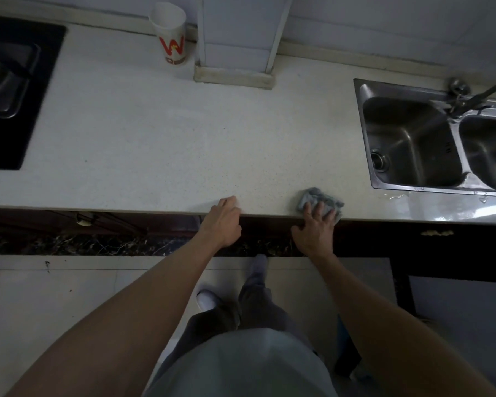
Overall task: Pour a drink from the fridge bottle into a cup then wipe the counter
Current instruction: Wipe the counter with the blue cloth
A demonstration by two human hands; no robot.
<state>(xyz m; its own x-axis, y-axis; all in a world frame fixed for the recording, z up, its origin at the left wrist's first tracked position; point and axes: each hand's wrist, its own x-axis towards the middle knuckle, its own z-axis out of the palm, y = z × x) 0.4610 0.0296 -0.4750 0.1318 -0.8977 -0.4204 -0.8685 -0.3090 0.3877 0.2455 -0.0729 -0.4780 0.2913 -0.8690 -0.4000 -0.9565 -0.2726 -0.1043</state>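
A white paper cup [171,35] with a red W stands at the back of the pale counter [161,138], beside a tiled pillar. A crumpled grey cloth [318,197] lies at the counter's front edge, left of the sink. My right hand [317,229] presses flat on the cloth with straight, spread fingers. My left hand [224,220] rests on the front edge of the counter with its fingers loosely curled and nothing in it. No bottle is in view.
A black hob [12,90] fills the counter's left end. A steel double sink [413,138] with a tap [470,94] sits at the right, with water drops [395,196] on the counter in front of it. Dark cabinets run below; my legs stand on a tiled floor.
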